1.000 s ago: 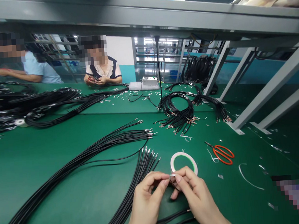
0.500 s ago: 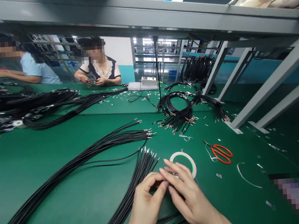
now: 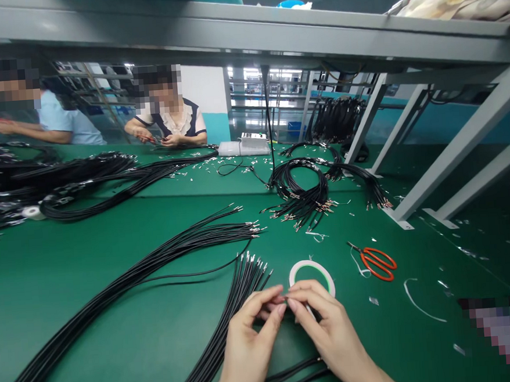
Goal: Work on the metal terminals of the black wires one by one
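Observation:
My left hand (image 3: 254,336) and my right hand (image 3: 327,322) meet over the green table, thumbs and forefingers pinched close together. Between the fingertips is something small and partly reddish, mostly hidden; I cannot make out what it is. Just behind the fingers lies a white tape roll (image 3: 328,276) with a green inner ring. Left of my hands, a bundle of black cables (image 3: 221,339) with bare silvery ends runs toward the front edge. A few more black cables (image 3: 289,377) pass below and between my wrists.
Scissors with orange handles (image 3: 379,264) lie to the right among tape scraps. Another long cable bundle (image 3: 126,284) curves across the left. Coiled cables (image 3: 298,191) rest farther back. Grey shelf legs (image 3: 461,141) stand at right under a low beam (image 3: 244,32). Two people sit opposite.
My right hand's fingers have curled in from a more stretched pose, and its thumb and forefinger now pinch beside my left fingertips. The left hand has barely moved.

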Demonstrator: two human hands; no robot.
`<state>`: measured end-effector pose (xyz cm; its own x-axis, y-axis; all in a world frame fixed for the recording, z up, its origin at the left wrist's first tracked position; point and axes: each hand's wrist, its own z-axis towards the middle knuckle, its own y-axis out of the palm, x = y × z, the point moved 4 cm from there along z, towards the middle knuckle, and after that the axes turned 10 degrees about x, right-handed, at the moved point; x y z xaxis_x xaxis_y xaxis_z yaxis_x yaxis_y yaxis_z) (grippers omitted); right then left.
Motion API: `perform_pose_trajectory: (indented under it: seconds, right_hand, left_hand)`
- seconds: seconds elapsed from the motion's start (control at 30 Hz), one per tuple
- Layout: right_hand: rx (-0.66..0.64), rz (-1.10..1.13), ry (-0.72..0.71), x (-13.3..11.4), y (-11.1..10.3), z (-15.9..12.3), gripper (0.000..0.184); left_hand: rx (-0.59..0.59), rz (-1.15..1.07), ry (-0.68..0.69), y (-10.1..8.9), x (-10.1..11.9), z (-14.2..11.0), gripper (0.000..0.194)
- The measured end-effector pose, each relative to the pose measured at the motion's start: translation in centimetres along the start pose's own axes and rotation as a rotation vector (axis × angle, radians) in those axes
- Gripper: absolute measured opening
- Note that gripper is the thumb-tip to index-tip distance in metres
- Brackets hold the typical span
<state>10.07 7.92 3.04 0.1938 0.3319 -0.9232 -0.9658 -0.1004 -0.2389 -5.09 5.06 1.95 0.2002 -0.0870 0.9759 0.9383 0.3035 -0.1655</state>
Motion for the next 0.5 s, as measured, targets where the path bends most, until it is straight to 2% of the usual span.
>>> perform_pose_trajectory:
  seconds: [0.07, 0.17, 0.27, 0.37, 0.5]
  right_hand:
    - [0.058, 0.027, 0.092, 0.7, -0.2, 0.2, 0.02]
    - [0.13, 0.08, 0.22, 1.8, -0.5, 0.3, 0.024]
    - [0.18, 0.127, 0.332, 2.4, -0.7, 0.4, 0.028]
    - [0.187, 0.167, 0.432, 2.5, -0.6, 0.4, 0.032]
    - [0.204, 0.209, 0.456, 2.1, -0.6, 0.6, 0.034]
  left_hand:
    - [0.03, 0.201, 0.09, -0.4, -0.3, 0.3, 0.032]
    - [0.073, 0.648, 0.246, -0.5, -0.5, 0.9, 0.023]
    - [0.066, 0.998, 0.28, 0.0, -0.7, 1.7, 0.018]
    - [0.074, 1.122, 0.278, 0.3, -0.5, 2.2, 0.018]
    - [0.075, 1.074, 0.297, 0.1, 0.4, 1.9, 0.017]
